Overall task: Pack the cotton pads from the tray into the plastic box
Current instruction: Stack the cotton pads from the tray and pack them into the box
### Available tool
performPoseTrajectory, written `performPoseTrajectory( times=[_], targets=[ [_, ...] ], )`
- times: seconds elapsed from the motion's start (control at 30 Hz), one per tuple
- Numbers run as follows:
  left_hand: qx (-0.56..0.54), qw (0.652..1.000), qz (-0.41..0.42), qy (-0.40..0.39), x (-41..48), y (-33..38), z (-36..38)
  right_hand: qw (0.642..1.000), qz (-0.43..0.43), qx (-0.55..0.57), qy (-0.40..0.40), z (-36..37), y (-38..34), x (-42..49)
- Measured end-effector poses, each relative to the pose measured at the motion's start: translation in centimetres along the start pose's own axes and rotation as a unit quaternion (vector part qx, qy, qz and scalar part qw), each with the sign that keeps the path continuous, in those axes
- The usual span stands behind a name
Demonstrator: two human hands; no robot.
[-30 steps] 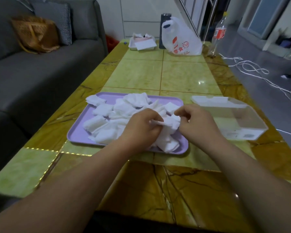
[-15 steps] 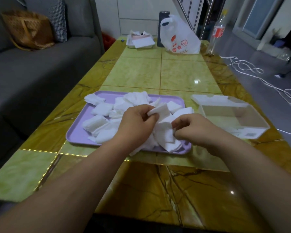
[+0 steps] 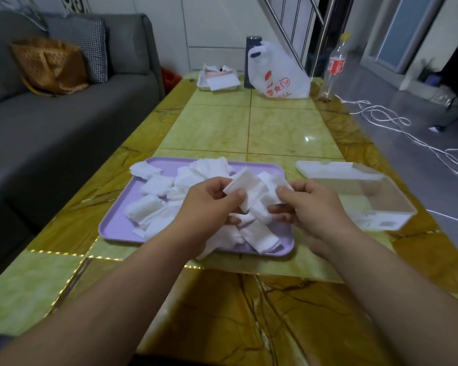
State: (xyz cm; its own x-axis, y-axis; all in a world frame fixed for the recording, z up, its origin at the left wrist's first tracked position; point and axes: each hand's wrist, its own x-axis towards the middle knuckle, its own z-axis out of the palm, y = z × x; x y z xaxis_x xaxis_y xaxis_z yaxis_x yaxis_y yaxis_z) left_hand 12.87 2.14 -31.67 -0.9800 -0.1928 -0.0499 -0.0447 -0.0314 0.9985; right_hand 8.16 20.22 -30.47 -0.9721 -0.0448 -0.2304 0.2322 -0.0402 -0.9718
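Observation:
A lilac tray (image 3: 117, 228) lies in front of me with several white cotton pads (image 3: 154, 184) scattered over it. Above the tray's right half, my left hand (image 3: 209, 207) pinches a small stack of pads (image 3: 245, 184) between thumb and fingers. My right hand (image 3: 310, 204) grips the other side of the same bunch. To the right of the tray stands the clear plastic box (image 3: 365, 204), open and with no pads inside, its white lid (image 3: 325, 169) tipped back behind it.
The yellow-green table (image 3: 249, 128) carries a white plastic bag (image 3: 278, 72), a dark flask (image 3: 251, 62), a small tray of papers (image 3: 218, 80) and a bottle (image 3: 333, 67) at the far end. A grey sofa (image 3: 50, 128) runs along the left. White cables (image 3: 407, 133) lie on the floor at right.
Both hands have lifted a bunch of pads off the tray and raised it slightly. The camera view has tilted up.

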Motion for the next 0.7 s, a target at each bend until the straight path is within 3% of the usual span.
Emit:
performPoseTrajectory(
  times=[0.17, 0.37, 0.7],
  targets=[
    [-0.011, 0.997, -0.008, -0.081, -0.4, 0.2, 0.4, 0.994, 0.049, 0.082, -0.055, 0.2, -0.1, -0.1],
    [0.033, 0.997, 0.006, -0.066, 0.0, -0.3, -0.1, 0.984, 0.046, 0.035, -0.170, 0.2, 0.1, -0.8],
    [0.102, 0.993, 0.039, -0.050, 0.8, -0.8, -1.1, 0.980, 0.007, -0.027, -0.196, 0.0, 0.4, -0.6]
  ],
)
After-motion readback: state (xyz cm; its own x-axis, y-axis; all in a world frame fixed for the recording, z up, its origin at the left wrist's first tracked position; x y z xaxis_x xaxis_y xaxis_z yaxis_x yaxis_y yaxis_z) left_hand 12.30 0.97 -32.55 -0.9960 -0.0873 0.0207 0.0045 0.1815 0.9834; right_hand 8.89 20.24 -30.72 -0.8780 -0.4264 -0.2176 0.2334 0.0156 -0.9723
